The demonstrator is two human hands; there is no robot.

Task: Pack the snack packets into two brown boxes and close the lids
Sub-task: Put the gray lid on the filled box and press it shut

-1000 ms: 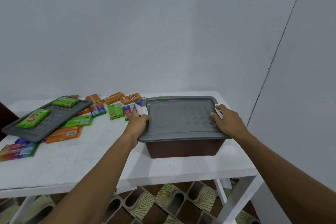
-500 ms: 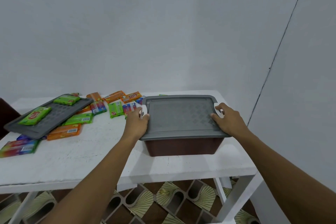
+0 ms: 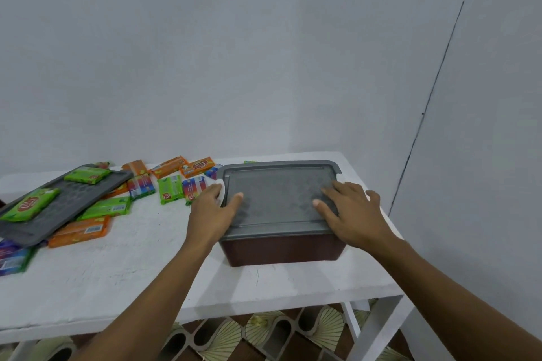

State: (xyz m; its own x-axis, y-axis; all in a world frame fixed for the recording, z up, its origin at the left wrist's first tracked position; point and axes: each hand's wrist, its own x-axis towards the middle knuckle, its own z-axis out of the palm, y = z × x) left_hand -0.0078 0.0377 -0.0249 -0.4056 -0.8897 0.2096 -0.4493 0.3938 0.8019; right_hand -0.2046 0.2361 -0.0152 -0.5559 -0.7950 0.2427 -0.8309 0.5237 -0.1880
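Well to the left of the brown box [image 3: 281,249], a spare grey lid [image 3: 58,205] lies tilted on loose snack packets [image 3: 171,193], two green ones on top of it. That looks like stock waiting for a second box I cannot see. At the box's left edge the left hand [image 3: 211,214] straddles the grey lid [image 3: 278,199], thumb on top, fingers against the white latch [image 3: 220,190], grip apart. The right hand [image 3: 355,214] lies spread flat on the lid's right side, grip apart, likely pressing it home. The box stands on the white counter [image 3: 132,278], beneath both hands.
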